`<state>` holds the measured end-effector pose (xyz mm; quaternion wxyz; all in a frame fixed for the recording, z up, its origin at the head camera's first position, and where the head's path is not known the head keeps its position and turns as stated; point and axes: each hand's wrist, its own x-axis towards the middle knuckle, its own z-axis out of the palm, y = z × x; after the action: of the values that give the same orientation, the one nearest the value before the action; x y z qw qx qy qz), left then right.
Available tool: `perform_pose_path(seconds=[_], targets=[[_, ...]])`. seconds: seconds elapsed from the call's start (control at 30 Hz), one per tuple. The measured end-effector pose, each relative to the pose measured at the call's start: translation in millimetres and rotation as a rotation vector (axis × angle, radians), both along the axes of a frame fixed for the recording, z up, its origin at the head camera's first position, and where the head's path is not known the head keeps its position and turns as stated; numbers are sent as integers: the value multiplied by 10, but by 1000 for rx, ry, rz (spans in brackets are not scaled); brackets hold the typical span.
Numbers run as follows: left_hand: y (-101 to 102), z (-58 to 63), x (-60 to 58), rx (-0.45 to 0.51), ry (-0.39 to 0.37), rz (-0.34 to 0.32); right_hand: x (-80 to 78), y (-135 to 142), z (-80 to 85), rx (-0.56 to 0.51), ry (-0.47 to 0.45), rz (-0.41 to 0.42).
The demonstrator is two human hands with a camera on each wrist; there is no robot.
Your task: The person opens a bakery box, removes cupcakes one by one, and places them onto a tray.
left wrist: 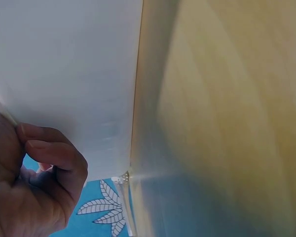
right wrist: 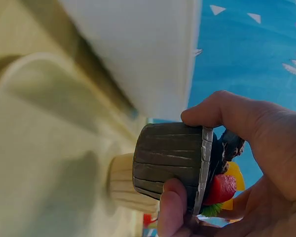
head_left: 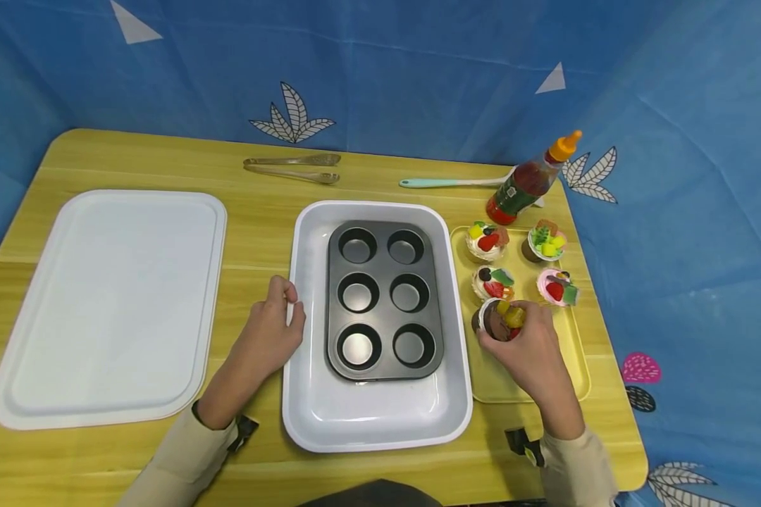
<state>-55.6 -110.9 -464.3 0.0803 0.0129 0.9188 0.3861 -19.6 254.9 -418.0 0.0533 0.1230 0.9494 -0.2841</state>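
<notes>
My right hand [head_left: 533, 352] grips a chocolate cupcake [right wrist: 170, 160] in a dark pleated cup, topped with red, yellow and green pieces. In the right wrist view the cupcake is tipped sideways and held off the yellow tray [head_left: 526, 384]. Behind it in that view stands a pale-cupped cupcake [right wrist: 126, 182]. My left hand [head_left: 268, 329] pinches the left rim of a deep white tray [head_left: 368, 422], fingers curled there. Inside this tray lies a dark muffin tin [head_left: 383, 303] whose cups hold nothing. Several other cupcakes [head_left: 486, 241] with fruit toppings sit on the yellow tray.
A flat white tray [head_left: 114, 303] lies at the left of the wooden table. Metal tongs [head_left: 294, 169] rest at the back. A red sauce bottle [head_left: 526, 186] with an orange cap stands back right, partly in front of a utensil with a mint handle [head_left: 437, 183].
</notes>
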Motion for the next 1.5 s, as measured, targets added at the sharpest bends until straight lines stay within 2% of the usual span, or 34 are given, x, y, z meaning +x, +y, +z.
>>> perform_pose_path(seconds=[0.3,0.63,1.0,1.27,1.5], targets=[[-22,-23,0,-5,57,5,48,8,-165,25,-15,-46],[-34,-12,-5,2,49,-8,140,22,-252,32,-45,-52],[-66,-5,-2,4,42,-12,146,-15,-246,20,-75,-72],[-156,28,38,-4,32,20,62,-106,-236,20,-89,-49],[-157,35,47,4,26,23,49,-115,-225,43,-104,-42]])
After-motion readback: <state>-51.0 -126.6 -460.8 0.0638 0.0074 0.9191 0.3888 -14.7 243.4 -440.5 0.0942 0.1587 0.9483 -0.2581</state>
